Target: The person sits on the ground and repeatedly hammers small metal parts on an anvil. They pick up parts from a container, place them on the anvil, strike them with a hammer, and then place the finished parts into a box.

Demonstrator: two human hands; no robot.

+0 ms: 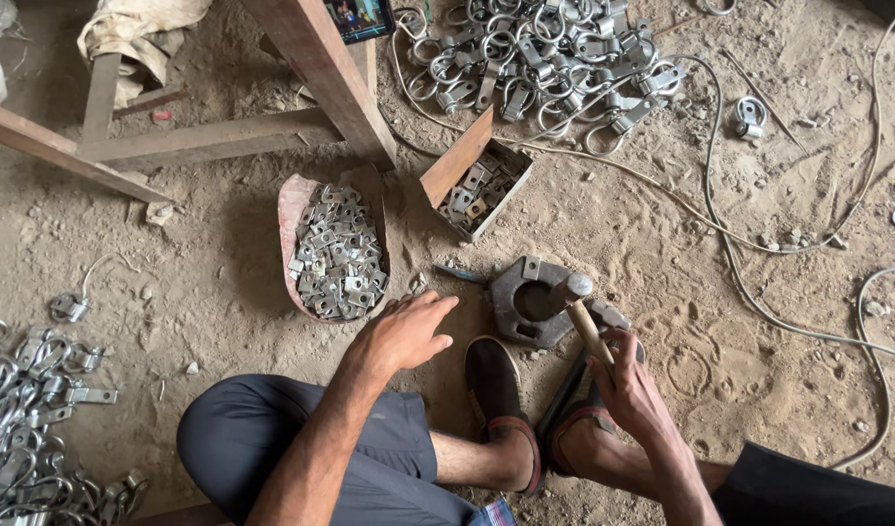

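My right hand (631,388) grips the wooden handle of a hammer (584,314), whose metal head rests on a grey metal block (525,310) with a round hole, set in the sand. My left hand (405,331) hovers with fingers spread, holding nothing, just right of a curved tray (290,209) piled with several small flat metal plates (335,255). My two feet in dark sandals (498,390) sit on either side of the block.
A small open box of metal pieces (479,190) lies behind the block. Heaps of metal ring clamps lie at the top (535,58) and bottom left (24,419). Wooden bench legs (321,68) stand at upper left. White cables (730,244) snake across the sand on the right.
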